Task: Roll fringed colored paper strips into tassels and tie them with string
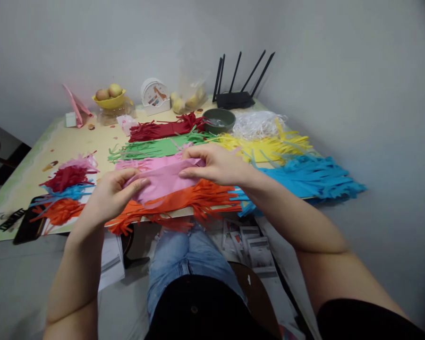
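Note:
A sheet of pink fringed fabric (165, 178) is stretched between my two hands over the front of the table. My left hand (115, 193) pinches its left end between thumb and fingers. At the other end, my right hand (212, 163) grips the upper right edge, thumb on top. Below and in front lies an orange fringed stack (184, 198), its strips hanging over the table edge. Behind the pink sheet are a green fringed stack (152, 148) and a dark red one (166, 128). Yellow (265, 146) and blue (304, 177) fringed stacks lie to the right.
Small tied fringe bundles (69, 178) and a phone (30, 224) lie at the left. Further back stand a yellow fruit bowl (110, 101), a white holder (156, 101), a green bowl (218, 118), white strings (257, 123) and a router (233, 99). A wall (375, 94) borders the right side.

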The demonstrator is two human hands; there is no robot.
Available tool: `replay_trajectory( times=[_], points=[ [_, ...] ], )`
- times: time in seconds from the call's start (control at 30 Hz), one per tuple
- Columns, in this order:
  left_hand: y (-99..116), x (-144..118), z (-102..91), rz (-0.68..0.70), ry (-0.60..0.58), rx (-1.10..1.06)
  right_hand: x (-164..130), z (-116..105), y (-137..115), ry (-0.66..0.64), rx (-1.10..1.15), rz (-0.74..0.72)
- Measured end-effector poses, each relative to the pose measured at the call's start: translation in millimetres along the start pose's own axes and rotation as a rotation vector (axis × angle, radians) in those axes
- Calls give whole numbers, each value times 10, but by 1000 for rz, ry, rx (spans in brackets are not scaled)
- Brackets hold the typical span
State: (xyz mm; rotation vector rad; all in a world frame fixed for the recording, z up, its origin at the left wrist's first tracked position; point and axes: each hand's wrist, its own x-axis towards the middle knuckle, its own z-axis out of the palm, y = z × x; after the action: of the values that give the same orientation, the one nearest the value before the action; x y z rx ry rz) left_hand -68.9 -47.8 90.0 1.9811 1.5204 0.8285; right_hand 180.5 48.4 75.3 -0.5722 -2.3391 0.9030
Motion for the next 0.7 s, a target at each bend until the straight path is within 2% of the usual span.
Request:
replay_trajectory(
  times=[0.1,0.27,0.4,0.57,0.7],
  points=[
    [-59,-2,50,-24,151,-64,-46,36,43,109,64,-10],
    [-261,-28,174,-47,356,-346,-125,155,105,226,301,-50],
    [-340,-45,230,59,338,-497,-146,201,162,243,379,-105],
    [-358,-51,220,185,318,-427,-126,145,189,185,341,-199],
    [-331,-37,203,254,305,-338,-145,80,183,160,163,-269]
  ],
)
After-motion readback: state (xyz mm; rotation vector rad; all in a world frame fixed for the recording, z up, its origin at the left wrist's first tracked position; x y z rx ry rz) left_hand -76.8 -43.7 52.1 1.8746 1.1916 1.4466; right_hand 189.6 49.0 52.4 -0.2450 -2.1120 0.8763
